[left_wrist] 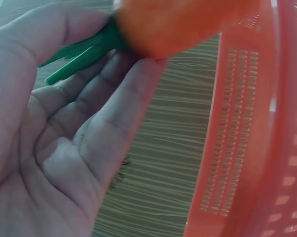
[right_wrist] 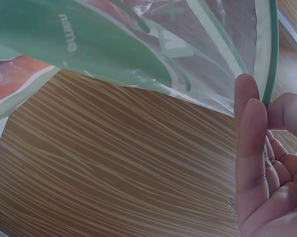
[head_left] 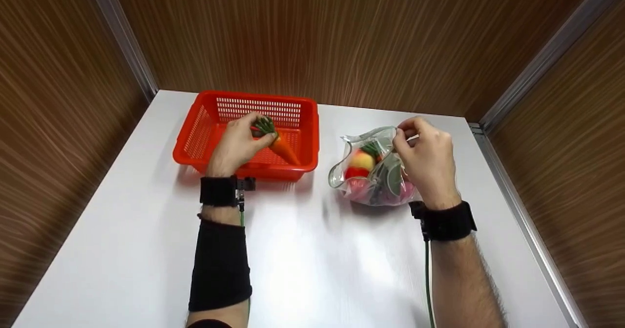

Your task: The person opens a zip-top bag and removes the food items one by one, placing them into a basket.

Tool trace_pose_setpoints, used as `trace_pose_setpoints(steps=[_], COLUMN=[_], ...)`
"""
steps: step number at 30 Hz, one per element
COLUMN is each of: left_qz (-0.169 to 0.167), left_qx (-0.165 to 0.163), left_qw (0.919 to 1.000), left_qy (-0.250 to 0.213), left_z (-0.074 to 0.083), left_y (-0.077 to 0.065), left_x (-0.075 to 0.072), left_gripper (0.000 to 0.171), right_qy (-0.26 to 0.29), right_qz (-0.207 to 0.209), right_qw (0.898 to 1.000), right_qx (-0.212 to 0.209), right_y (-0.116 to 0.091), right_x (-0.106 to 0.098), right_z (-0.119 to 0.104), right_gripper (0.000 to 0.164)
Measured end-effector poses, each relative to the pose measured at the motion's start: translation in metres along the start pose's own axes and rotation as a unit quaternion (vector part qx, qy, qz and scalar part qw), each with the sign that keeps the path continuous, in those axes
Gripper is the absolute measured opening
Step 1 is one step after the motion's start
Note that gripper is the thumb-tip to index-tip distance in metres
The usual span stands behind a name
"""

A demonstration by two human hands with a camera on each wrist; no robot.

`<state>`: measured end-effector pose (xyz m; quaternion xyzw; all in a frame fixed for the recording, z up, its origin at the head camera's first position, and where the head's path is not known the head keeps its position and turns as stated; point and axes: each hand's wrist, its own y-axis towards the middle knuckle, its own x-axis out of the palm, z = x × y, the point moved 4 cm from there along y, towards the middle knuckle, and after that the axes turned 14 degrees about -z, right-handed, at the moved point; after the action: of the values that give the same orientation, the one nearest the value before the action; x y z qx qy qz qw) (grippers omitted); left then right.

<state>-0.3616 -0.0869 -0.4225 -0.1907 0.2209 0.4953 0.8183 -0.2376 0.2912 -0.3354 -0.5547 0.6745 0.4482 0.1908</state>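
Note:
My left hand pinches an orange carrot at its green top, over the red basket. The carrot's tip points toward the basket's near right corner. On the right, my right hand grips the rim of a clear zip bag between thumb and fingers. Its mouth gapes toward the upper left. Inside the bag are a red and yellow fruit, green leafy tops and pink things at the bottom. A green printed panel covers part of the bag's contents.
The basket has slotted walls and stands at the back left of the white table. Wood-grained panels rise behind and on both sides. A metal rail runs along the right edge. A green cable trails from the right wrist strap.

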Motion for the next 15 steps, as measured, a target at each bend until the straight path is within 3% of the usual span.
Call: trace_pose_setpoints(steps=[10,15], left_qz=[-0.038,-0.056], left_qx=[-0.04,-0.045], left_qw=[0.9981,0.9949], left_qy=[0.028,0.071], left_z=[-0.019,-0.027], left_y=[-0.007,-0.011], left_x=[-0.006,-0.009], left_gripper=[0.038,0.032], right_qy=[0.003,0.014], right_qz=[-0.002,-0.004], right_qw=[1.0,1.0], right_qx=[0.0,-0.003], right_y=[0.001,0.001], right_x=[0.002,0.003], right_z=[0.001,0.001], right_gripper=[0.015,0.014])
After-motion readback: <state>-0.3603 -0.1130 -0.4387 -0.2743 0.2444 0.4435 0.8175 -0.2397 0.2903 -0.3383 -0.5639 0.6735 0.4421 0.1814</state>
